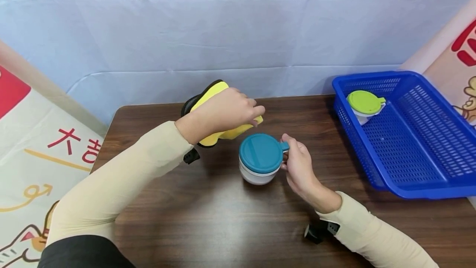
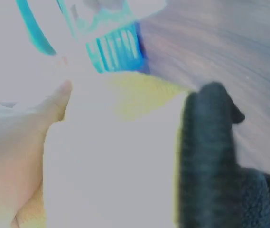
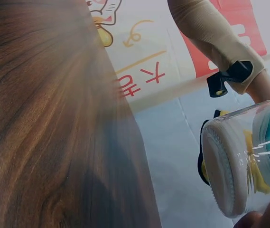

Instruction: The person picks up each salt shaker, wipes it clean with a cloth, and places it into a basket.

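My left hand [image 1: 230,111] grips a yellow cloth with black edging [image 1: 212,94], close behind and left of a clear glass seasoning jar [image 1: 258,175]. The jar has a teal lid [image 1: 261,153] and something whitish at its bottom. My right hand [image 1: 299,162] holds it by the handle on its right side. In the right wrist view the underside of the jar [image 3: 218,168] shows, so it is off the table. Washed-out light hides much of the yellow cloth [image 2: 125,142] in the left wrist view, where its black edging [image 2: 208,156] stands out.
On the right of the brown wooden table [image 1: 219,222] stands a blue plastic basket [image 1: 394,187]. A similar jar with a green lid [image 1: 364,102] is in the basket's back left corner. A pale blue sheet [image 1: 223,32] hangs behind the table.
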A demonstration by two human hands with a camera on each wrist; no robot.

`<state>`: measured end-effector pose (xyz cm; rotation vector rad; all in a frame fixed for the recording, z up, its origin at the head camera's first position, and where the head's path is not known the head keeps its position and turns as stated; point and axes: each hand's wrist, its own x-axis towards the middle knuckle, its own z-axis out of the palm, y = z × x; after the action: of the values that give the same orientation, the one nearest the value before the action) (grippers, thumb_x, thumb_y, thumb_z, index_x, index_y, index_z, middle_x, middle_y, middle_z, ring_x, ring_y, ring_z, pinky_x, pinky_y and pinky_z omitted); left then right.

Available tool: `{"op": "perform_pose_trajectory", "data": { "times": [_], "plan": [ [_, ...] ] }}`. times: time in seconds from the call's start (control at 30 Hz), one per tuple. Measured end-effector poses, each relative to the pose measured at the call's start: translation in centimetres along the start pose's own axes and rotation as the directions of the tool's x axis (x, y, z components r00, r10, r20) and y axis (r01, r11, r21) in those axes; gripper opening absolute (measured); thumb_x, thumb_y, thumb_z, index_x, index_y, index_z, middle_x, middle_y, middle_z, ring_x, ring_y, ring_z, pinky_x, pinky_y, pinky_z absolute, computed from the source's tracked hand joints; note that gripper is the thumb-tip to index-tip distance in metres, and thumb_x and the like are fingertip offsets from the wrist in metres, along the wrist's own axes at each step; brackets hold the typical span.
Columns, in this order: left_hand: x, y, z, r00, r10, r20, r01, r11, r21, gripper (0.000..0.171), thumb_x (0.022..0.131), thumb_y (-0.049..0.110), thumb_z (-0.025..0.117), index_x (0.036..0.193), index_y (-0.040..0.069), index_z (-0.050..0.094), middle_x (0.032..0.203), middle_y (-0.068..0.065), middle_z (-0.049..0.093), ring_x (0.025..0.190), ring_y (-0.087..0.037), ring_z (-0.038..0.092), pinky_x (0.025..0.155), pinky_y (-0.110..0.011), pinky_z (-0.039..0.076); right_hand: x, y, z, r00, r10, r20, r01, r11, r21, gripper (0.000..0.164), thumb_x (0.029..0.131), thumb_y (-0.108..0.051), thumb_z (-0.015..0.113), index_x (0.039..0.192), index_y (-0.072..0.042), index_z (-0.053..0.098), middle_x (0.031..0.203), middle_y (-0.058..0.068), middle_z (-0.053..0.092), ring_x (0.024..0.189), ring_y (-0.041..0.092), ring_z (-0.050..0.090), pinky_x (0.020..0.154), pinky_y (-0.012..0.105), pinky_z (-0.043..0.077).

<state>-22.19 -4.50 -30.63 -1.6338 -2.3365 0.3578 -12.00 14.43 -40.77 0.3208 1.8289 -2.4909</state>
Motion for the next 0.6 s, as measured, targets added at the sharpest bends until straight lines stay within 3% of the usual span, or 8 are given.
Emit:
{"op": "perform_pose_trajectory", "data": {
  "times": [0.3,0.6],
  "plan": [
    [-1.0,-1.7,1.2,0.997,-0.083,0.006,0.083,0.985,-0.153,0.032,0.1,0.04,0.064,0.103,0.008,0.064,0.071,-0.002,0.06,0.057,-0.017,0.056,0.054,-0.031,0.042,0.0,-0.2,-0.2,1.0,-0.012,-0.013,0.012,1.0,0.017,0.05,0.108,-0.021,0.039,0.059,-0.016,0.042,0.053,-0.008,0.037,0.049,0.005,0.033,0.047,0.017,0.024],
    [-3.1,-2.3,2.1,0.982,-0.187,-0.021,0.168,0.922,-0.348,0.026,0.101,0.039,0.063,0.105,0.014,0.066,0.079,0.004,0.066,0.057,-0.015,0.053,0.052,-0.033,0.041,0.2,-0.6,-0.4,0.999,-0.034,0.018,0.034,0.999,0.014,0.049,0.108,-0.021,0.038,0.059,-0.016,0.04,0.054,-0.008,0.035,0.049,0.004,0.033,0.047,0.017,0.023]
  ]
}}
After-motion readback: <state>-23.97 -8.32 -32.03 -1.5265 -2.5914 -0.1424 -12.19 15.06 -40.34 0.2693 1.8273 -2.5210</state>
